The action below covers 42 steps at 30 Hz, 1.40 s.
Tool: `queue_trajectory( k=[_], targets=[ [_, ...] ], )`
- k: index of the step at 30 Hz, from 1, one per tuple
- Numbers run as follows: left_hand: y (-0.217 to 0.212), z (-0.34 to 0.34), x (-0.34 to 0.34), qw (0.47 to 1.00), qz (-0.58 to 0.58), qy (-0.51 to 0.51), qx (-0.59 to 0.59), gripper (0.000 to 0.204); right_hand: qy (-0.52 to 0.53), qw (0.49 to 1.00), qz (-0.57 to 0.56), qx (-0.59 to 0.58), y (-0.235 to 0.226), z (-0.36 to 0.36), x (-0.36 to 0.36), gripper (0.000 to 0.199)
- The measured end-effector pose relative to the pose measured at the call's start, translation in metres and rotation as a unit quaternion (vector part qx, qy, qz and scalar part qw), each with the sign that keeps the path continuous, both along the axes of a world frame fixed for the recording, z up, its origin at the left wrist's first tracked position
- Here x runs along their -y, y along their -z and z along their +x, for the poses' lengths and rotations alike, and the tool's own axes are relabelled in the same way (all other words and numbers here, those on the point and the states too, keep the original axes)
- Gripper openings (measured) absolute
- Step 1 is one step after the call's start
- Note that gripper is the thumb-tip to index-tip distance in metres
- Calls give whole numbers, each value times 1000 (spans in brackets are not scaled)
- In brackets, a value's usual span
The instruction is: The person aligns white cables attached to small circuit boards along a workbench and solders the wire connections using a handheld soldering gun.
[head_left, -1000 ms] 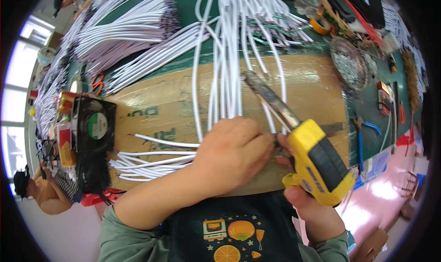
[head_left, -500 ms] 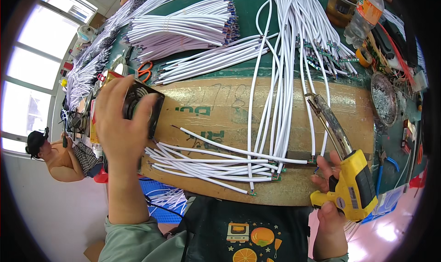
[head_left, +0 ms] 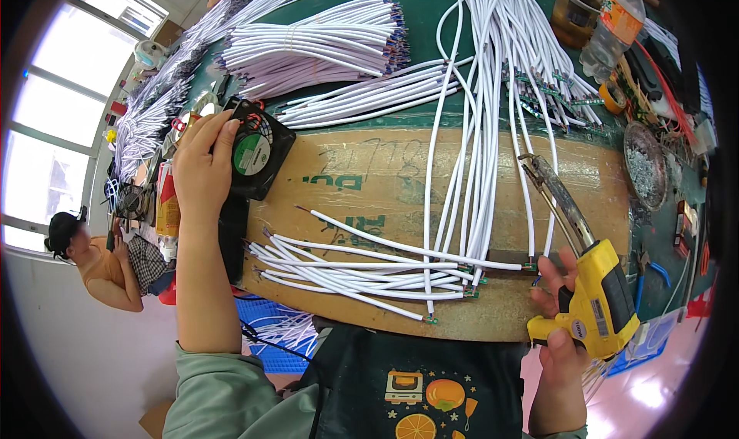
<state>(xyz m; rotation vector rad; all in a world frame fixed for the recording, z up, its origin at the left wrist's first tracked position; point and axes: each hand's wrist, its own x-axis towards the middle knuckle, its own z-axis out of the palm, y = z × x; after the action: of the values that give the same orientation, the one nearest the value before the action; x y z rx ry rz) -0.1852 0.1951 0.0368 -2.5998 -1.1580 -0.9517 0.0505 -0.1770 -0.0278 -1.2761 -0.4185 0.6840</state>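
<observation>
Head view. The left hand (head_left: 202, 166) lies flat against the black square fan (head_left: 258, 156), fingers spread over its left edge rather than wrapped round it; the fan rests at the left end of the cardboard sheet (head_left: 369, 177). The right hand (head_left: 556, 316) is closed about the grip of a yellow soldering gun (head_left: 593, 285), whose long metal nose points up and away over the cardboard.

Progress, as judged: a fan-shaped group of white cables (head_left: 346, 266) lies on the cardboard with small green boards at their right-hand ends, apparently finished. Further cables (head_left: 493, 93) stream down from the top, and bundled cables (head_left: 315, 43) wait on the green mat, so much seems left.

Materials: matt brown corrugated card, smooth round white sheathing, glossy moulded plastic housing, and a ribbed fan frame with a round green label.
</observation>
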Motion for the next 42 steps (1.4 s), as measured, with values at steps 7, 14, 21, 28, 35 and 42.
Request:
queue_trajectory(
  k=[7, 14, 21, 28, 35, 42],
  targets=[
    [1, 7, 5, 999, 12, 30, -25, 24, 11, 1000, 10, -19, -2, 1, -1, 76],
    [-6, 19, 50, 991, 101, 69, 44, 30, -51, 998, 17, -38, -3, 7, 1, 85],
    [28, 113, 164, 876, -175, 450, -22, 40, -142, 988, 27, 59, 4, 11, 12, 75],
    [56, 151, 181, 868, -132, 475, -57, 27, -76, 996, -45, 15, -4, 1, 13, 74],
    [58, 149, 177, 861, -161, 481, -32, 22, -147, 982, -45, 112, 8, 8, 16, 77],
    [61, 141, 173, 868, -191, 456, -34, 20, -146, 984, -58, 90, 0, 6, 12, 89]
  ],
)
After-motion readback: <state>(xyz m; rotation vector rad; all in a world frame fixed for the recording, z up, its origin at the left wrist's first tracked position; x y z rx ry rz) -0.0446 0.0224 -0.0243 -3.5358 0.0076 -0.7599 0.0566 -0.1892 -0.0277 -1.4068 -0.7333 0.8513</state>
